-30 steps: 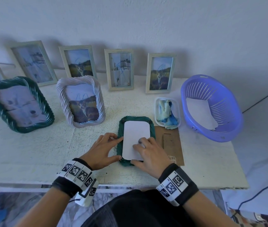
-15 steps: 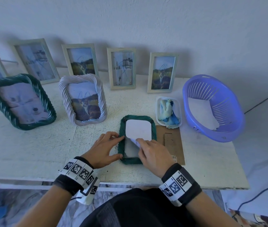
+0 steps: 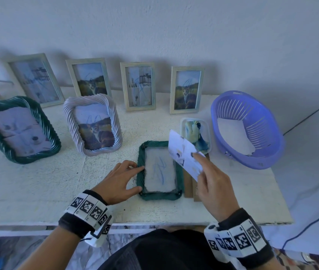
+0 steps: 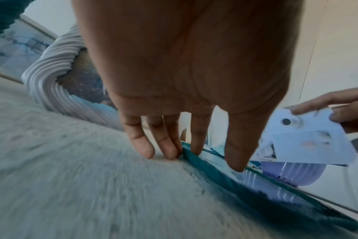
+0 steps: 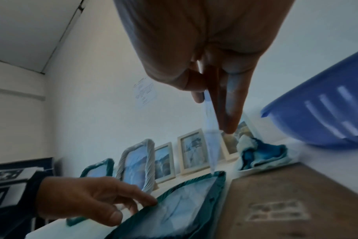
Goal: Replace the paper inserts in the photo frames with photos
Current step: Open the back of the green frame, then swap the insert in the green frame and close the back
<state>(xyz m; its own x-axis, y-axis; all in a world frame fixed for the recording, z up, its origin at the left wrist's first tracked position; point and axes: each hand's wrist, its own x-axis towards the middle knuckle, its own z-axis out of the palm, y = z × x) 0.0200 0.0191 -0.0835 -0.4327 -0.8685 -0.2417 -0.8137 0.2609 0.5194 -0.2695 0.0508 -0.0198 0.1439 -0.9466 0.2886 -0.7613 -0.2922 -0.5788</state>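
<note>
Left hand (image 3: 118, 181) is lying flat with fingers straight, fingertips (image 4: 165, 153) pressing the left edge of the dark green rope-textured photo frame (image 3: 141, 158) lying face down near the front of the white table (image 3: 38, 184). Right hand (image 3: 212, 189) is pinching a white rectangular photo print (image 3: 184, 154) between thumb and fingers, holding it tilted above the frame's right side. Glass inside the frame is showing a blue scribble; no readable text. Brown cardboard backing board (image 3: 188, 185) is lying just right of the frame, carrying a printed label too blurred to read. Purple slotted plastic basket (image 3: 267, 121) is sitting at the right, holding white paper sheets (image 3: 232, 135).
</note>
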